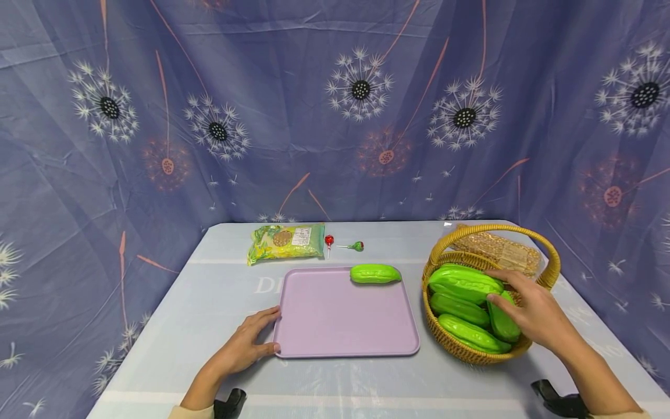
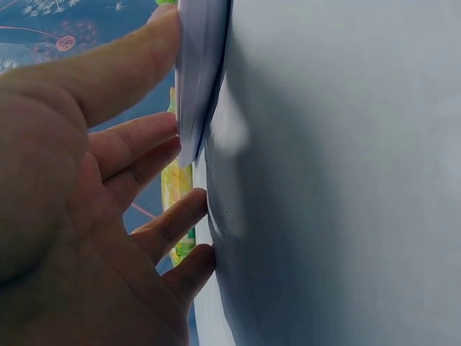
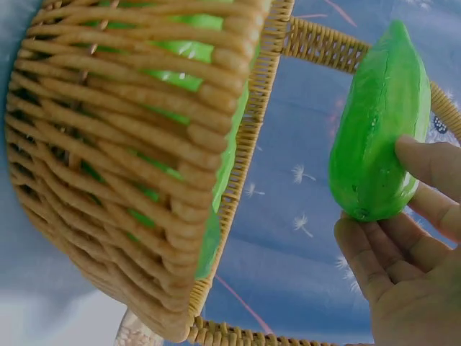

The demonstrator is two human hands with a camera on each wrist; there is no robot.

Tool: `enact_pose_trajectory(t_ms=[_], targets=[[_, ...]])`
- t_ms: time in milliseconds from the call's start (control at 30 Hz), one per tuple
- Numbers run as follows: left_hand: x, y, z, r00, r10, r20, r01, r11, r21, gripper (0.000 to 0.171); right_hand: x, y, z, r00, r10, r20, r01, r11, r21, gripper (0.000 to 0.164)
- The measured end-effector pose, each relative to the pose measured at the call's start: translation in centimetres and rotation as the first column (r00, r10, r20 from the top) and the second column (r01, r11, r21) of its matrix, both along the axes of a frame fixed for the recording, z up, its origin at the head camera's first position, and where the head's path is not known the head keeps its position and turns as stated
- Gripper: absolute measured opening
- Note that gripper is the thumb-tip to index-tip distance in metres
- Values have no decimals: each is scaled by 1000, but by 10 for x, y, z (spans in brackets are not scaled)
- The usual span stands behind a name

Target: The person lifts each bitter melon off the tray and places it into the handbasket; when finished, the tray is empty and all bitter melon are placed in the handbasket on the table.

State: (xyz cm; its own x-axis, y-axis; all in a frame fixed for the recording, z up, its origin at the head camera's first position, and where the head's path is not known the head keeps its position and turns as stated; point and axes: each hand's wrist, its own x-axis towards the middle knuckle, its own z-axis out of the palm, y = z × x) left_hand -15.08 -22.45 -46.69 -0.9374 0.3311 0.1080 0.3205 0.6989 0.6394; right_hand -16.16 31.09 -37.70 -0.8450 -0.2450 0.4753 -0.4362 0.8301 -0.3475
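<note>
My right hand [image 1: 536, 308] pinches one end of a green plastic cucumber [image 1: 464, 283] between thumb and fingers, over the wicker basket [image 1: 437, 334]. In the right wrist view this cucumber [image 3: 382, 130] is apart from the basket rim. Several more green cucumbers [image 1: 473, 334] lie in the basket below it. Another cucumber [image 1: 374, 273] rests on the far right part of the lilac tray [image 1: 340, 317]. My left hand [image 1: 243, 343] touches the tray's left edge, its thumb by the near corner and its fingers extended; in the left wrist view the tray edge [image 2: 194, 79] meets the thumb and fingertips.
Behind the tray lie a green and yellow bag [image 1: 287, 241], a red lollipop [image 1: 328, 240] and a green lollipop [image 1: 357, 246]. A clear pack of tan grains [image 1: 497, 247] lies behind the basket, whose tall handle [image 1: 492, 228] arches over it. A patterned curtain [image 1: 293, 116] hangs around the table.
</note>
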Motion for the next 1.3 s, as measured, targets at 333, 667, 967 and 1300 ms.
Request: enact_pose_trajectory(t_ms=[333,667,967,1300], targets=[[0,0,1,1000,-3,5,3,1000,-8,68,-12,9,-3,997,-64,46,62,998,30,43],[0,0,1,1000,3,-1,-3,1000,-17,68,-28,10,3,990,-100,96,92,992,86,43],[1,1,3,1000,2,-5,-2,1000,-20,68,-43,9,10,971,-129,203,104,986,129,44],[1,1,4,1000,3,2,-3,1000,-20,68,-59,14,8,924,-151,351,110,985,133,46]])
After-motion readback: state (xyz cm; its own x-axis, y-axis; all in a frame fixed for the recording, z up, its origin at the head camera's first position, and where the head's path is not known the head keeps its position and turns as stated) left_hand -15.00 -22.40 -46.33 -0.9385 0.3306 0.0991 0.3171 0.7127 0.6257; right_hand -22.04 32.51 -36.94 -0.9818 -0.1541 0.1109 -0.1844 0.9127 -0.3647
